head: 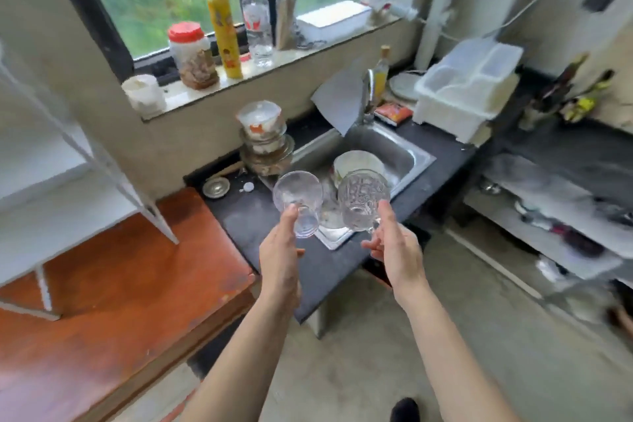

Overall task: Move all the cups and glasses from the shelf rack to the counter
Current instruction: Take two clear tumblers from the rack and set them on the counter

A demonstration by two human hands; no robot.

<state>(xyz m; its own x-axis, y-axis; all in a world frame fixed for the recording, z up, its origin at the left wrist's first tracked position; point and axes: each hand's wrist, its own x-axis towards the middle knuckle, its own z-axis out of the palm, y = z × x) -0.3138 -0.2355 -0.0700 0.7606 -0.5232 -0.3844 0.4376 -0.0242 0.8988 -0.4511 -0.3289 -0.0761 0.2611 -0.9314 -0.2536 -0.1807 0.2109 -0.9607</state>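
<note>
We hold one glass in each hand above the dark counter [246, 216], near the front edge of the steel sink [407, 154]. Our left hand [279, 257] has its grip clamped on a smooth clear glass [297, 197], fingers wrapped round the lower part, the mouth tipped toward us. Our right hand [397, 252] has its grip closed on a patterned glass mug [363, 197], taking it by the handle side, its mouth likewise tilted toward the camera. The two glasses sit just beside each other without touching, both lifted clear of the counter.

To our left stands the white shelf rack [68, 161], resting on a reddish wooden surface [113, 284]; the shelves we can see carry nothing we can make out. Inside the sink lies a white bowl [358, 163]. Left of the sink, against the wall, a stack of used bowls [265, 140] sits on the counter. On the windowsill behind stand a red-lidded jar [191, 55], a yellow bottle [224, 31] and a clear plastic bottle [257, 20]. A white plastic dish rack [469, 89] sits to the right of the sink.
</note>
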